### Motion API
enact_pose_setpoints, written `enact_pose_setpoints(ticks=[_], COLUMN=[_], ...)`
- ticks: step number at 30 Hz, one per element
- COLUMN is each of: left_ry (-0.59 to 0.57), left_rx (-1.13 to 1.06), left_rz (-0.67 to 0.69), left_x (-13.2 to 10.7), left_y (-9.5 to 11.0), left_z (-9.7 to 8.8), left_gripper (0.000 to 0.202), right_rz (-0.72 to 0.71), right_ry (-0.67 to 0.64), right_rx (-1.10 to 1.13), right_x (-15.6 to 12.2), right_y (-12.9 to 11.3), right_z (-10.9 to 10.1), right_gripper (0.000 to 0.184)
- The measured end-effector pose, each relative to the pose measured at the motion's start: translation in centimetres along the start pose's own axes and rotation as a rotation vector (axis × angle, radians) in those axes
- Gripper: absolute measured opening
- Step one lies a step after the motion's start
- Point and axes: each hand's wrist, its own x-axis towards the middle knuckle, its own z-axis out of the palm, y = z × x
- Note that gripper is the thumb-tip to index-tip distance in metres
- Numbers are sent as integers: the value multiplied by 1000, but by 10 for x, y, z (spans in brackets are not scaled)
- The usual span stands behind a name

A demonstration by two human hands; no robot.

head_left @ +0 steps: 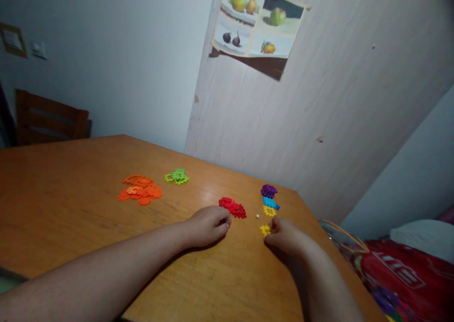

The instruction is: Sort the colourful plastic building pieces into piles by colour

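My right hand [285, 234] pinches a flat yellow plastic piece [265, 230] with a knobbed edge, low over the table. Just beyond it lies another yellow piece [269, 211], touching a blue pile [270, 202], with a purple pile [269, 191] behind that. My left hand [209, 226] rests on the table with its fingers curled; whether anything is inside them is hidden. Right behind that hand is a pile of red pieces [234, 207]. A tiny whitish bit [257, 216] lies between the red and yellow pieces.
Orange pieces [141, 190] form a wide heap on the left of the wooden table [198, 284], with a green pile [178, 176] behind. A wall with a fruit poster [248, 33] borders the far side. A red bag [407, 274] sits beyond the right edge, a chair [53, 116] far left.
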Motion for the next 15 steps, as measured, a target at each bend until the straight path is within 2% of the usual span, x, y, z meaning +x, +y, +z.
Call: enact_pose_setpoints(ticks=[7, 11, 15], left_ry=[7, 11, 16], left_rx=[-5, -2, 1], left_rz=[19, 23, 27], left_x=[0, 0, 1], left_y=[-1, 0, -1], left_z=[0, -1, 1], left_gripper=[15, 15, 15], right_rz=[105, 139, 111], right_ry=[-21, 3, -4], right_rx=[109, 102, 94], right_x=[4, 3, 4], right_y=[25, 22, 18], right_z=[-6, -5, -6], right_gripper=[46, 33, 23])
